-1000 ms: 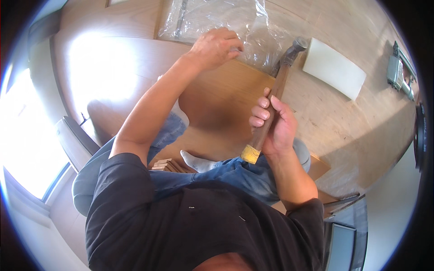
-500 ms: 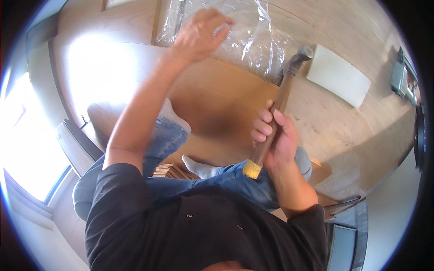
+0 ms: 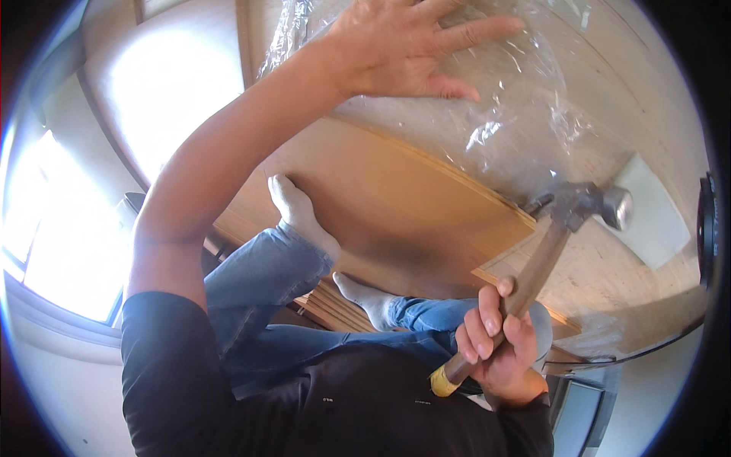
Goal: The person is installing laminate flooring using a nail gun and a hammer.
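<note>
A claw hammer (image 3: 542,268) with a wooden handle and yellow tape round its butt is in my right hand (image 3: 499,346). My fingers wrap its handle, and the metal head points up and to the right. My left hand (image 3: 403,49) reaches far forward, fingers spread, holding nothing. It is over a crinkled clear plastic sheet (image 3: 518,122); whether it presses on the sheet I cannot tell. The top of this hand is cut off by the picture's edge. A flat brown wooden board (image 3: 381,194) lies between my feet and the sheet.
Partly behind the hammer head, a white panel (image 3: 651,206) lies on the wooden surface at the right. Thin wooden strips (image 3: 335,306) are stacked by my socked feet (image 3: 301,209). Bright light comes from a window (image 3: 65,236) at the left.
My left hand has moved forward and right, its fingers now spread. The hammer in my right hand has come nearer and lower right. The whole view has shifted too.
</note>
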